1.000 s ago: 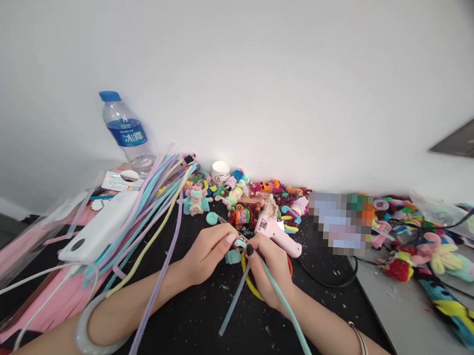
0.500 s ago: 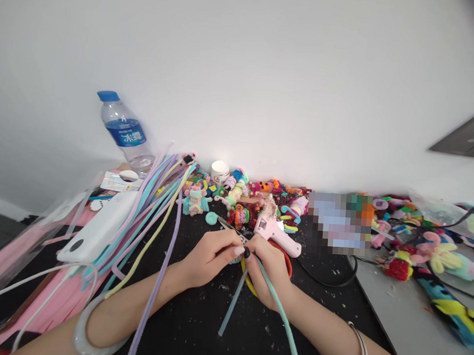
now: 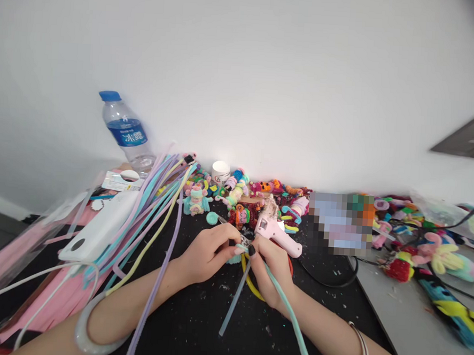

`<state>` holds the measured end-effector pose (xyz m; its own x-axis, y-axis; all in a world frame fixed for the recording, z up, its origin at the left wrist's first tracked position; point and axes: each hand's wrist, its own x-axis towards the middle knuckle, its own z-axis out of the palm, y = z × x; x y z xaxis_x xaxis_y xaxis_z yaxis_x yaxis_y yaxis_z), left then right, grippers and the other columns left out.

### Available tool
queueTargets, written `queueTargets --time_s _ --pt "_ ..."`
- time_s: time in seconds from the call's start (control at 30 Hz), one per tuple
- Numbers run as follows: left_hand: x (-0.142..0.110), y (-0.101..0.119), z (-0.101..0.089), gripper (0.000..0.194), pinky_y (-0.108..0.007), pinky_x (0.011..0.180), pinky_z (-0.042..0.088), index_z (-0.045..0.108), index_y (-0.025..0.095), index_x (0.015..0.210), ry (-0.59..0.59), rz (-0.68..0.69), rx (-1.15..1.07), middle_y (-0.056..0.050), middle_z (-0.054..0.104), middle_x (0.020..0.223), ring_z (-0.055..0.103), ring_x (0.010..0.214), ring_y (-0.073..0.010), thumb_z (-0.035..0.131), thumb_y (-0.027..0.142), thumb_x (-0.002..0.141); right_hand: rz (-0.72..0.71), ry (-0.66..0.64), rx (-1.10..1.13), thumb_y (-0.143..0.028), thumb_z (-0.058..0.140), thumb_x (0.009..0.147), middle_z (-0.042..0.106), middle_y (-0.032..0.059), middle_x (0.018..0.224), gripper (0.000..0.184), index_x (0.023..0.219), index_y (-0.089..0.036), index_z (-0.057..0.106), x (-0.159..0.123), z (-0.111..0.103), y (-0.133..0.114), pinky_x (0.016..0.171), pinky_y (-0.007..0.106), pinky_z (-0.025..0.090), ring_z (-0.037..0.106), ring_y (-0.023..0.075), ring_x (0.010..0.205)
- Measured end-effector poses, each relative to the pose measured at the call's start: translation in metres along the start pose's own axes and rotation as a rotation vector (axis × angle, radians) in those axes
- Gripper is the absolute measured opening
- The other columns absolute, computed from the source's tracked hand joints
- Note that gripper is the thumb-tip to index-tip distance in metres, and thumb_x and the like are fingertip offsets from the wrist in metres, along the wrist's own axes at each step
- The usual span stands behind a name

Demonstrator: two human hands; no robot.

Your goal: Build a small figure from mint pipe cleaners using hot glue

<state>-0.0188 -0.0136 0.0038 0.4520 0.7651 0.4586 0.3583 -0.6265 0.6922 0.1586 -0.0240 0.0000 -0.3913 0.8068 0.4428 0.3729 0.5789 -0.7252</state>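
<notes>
Between my fingertips runs a mint-green pipe cleaner (image 3: 289,304); its long end passes under my right palm and hangs toward the bottom edge. My left hand (image 3: 212,253) pinches the short end of it. My right hand (image 3: 269,270) pinches it a little to the right, thumb and finger closed. Just behind my hands lie scissors (image 3: 228,223), partly hidden, and a pink glue gun (image 3: 277,234). A translucent glue stick (image 3: 232,306) lies on the black tabletop (image 3: 196,325) below my fingers. Yellow-handled something (image 3: 254,289) curves beside it, mostly covered by my right hand.
Many coloured pipe cleaners (image 3: 158,210) lie over a white box (image 3: 99,228) at left, some across my left forearm. A water bottle (image 3: 127,133) leans by the wall. Pipe-cleaner figures (image 3: 197,201) line the back, with a paper cup (image 3: 220,172). A black cable (image 3: 330,284) curves at right.
My hands have moved slightly apart, and a short piece of the mint pipe cleaner now shows between the fingertips. Its hanging end has shifted a little to the right.
</notes>
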Motion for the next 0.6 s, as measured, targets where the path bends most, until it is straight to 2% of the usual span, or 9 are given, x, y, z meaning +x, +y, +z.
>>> queueTargets --time_s 0.13,0.23,0.43,0.5,0.6 --pt "-0.001 -0.005 -0.001 0.009 -0.026 0.072 0.044 0.053 0.017 0.088 -0.014 0.14 0.073 -0.006 0.061 0.082 0.057 0.079 -0.0156 0.044 0.015 0.086 0.009 -0.021 0.023 -0.019 0.036 0.086 0.038 -0.0031 0.059 0.022 0.064 -0.019 0.036 0.002 0.0 0.0 0.05 0.024 0.028 0.035 0.0107 0.053" --pt "-0.002 -0.005 0.0 0.01 -0.026 0.071 0.045 0.053 0.017 0.087 0.02 0.19 0.088 -0.005 0.062 0.082 0.058 0.079 -0.0154 0.044 0.012 0.086 0.016 -0.035 0.007 -0.019 0.035 0.086 0.038 -0.0028 0.059 0.022 0.064 -0.019 0.037 0.001 0.0 0.0 0.051 0.024 0.029 0.036 0.0109 0.053" --pt "-0.002 0.004 0.004 0.015 -0.024 0.062 0.042 0.051 0.017 0.075 0.094 0.029 0.015 -0.001 0.056 0.07 0.052 0.065 -0.0121 0.042 0.016 0.087 0.02 -0.047 -0.026 -0.018 0.038 0.085 0.039 -0.0032 0.058 0.022 0.063 -0.019 0.037 0.001 0.001 -0.001 0.051 0.024 0.029 0.036 0.0107 0.053" --pt "-0.002 0.005 0.005 0.017 -0.024 0.06 0.041 0.049 0.017 0.074 0.071 0.014 0.025 -0.001 0.054 0.069 0.05 0.063 -0.012 0.041 0.018 0.088 0.025 -0.042 -0.028 -0.018 0.038 0.085 0.039 -0.0032 0.058 0.022 0.063 -0.019 0.037 0.001 0.001 -0.001 0.05 0.024 0.029 0.036 0.0106 0.052" --pt "-0.002 0.003 0.005 0.018 -0.024 0.06 0.039 0.047 0.018 0.073 -0.03 0.067 0.095 -0.001 0.051 0.069 0.047 0.063 -0.0127 0.038 0.018 0.088 0.039 -0.002 -0.026 -0.018 0.038 0.084 0.037 -0.0036 0.057 0.023 0.061 -0.019 0.036 0.001 0.001 0.0 0.049 0.024 0.027 0.035 0.0103 0.051"
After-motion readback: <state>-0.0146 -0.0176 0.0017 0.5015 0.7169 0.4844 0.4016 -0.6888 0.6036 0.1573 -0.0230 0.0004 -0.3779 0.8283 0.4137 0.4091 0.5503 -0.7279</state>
